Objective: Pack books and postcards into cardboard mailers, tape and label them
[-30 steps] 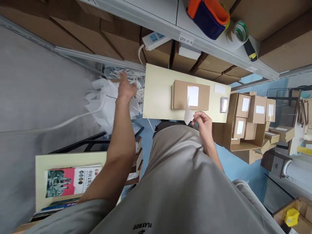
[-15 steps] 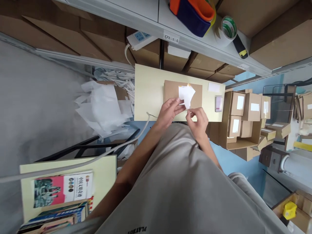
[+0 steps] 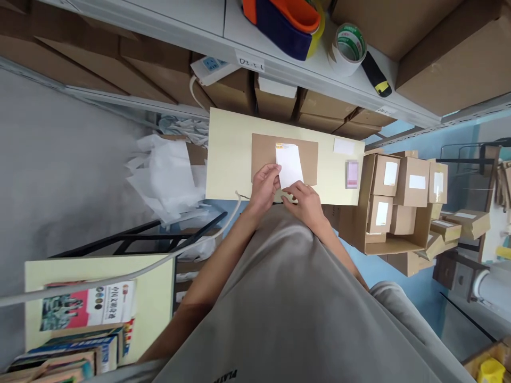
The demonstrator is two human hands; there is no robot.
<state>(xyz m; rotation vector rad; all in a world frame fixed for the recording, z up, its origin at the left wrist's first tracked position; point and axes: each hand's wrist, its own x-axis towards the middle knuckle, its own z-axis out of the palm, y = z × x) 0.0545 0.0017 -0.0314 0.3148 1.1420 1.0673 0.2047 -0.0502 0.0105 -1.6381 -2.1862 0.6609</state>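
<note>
Our left hand [image 3: 263, 189] pinches the white sheet [image 3: 290, 164] at eight o'clock; whether our right hand [image 3: 307, 203], at five, grips we cannot tell. We should keep it taut.

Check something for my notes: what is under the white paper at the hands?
Beneath the white paper, the brown cardboard box shows at both sides; the surface directly under the paper is covered.

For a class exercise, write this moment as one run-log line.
left hand: pinching paper at left edge; right hand: at paper's lower edge; paper: over box; box: on table
</note>
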